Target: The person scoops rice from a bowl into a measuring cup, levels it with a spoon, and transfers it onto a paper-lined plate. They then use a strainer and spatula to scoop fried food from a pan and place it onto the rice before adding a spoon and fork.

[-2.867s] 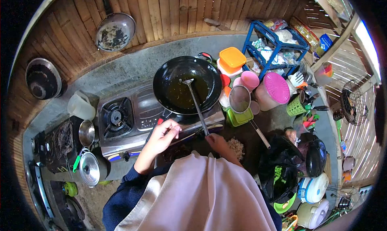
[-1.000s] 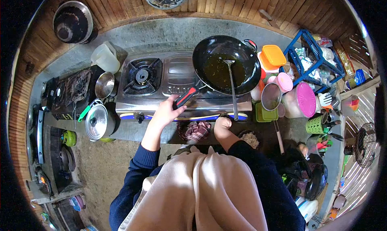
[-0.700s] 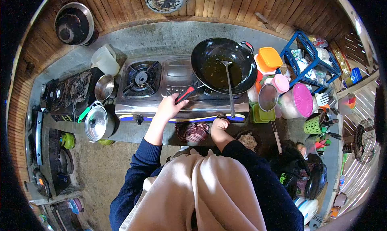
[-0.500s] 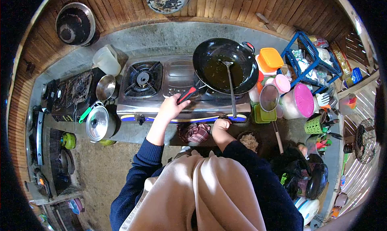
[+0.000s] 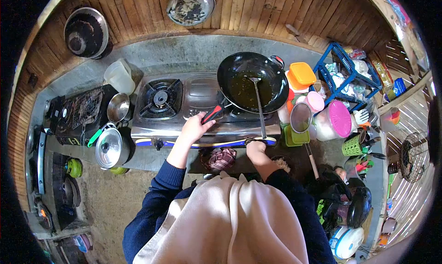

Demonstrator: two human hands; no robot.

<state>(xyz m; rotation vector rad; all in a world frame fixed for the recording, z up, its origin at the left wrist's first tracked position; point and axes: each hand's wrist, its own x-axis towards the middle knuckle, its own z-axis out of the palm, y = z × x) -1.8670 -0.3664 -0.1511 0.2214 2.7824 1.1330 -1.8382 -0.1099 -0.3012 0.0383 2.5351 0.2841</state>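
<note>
A black wok (image 5: pixel 230 91) with dark oil in the bottom sits on the right burner of the steel gas stove (image 5: pixel 165 128). My left hand (image 5: pixel 195 127) is wrapped round the wok's red-and-black handle (image 5: pixel 212 113). A long metal spatula (image 5: pixel 258 100) lies in the wok, its shaft resting over the near rim. At the stove's front right, my right hand (image 5: pixel 256 149) has its fingers closed on a dark stove knob (image 5: pixel 250 140), which it partly covers. The left burner (image 5: pixel 160 98) has nothing on it.
Left of the stove stand a lidded pot (image 5: pixel 110 148) and a small saucepan (image 5: pixel 119 107). On the right are a strainer (image 5: pixel 301 117), a pink-lidded tub (image 5: pixel 339 120) and a blue rack (image 5: pixel 338 56). A patterned cloth (image 5: pixel 218 159) lies below the stove front.
The camera view has shifted slightly, so the stove and wok appear a little lower and further left. Both hands keep their places on the handle and at the knob.
</note>
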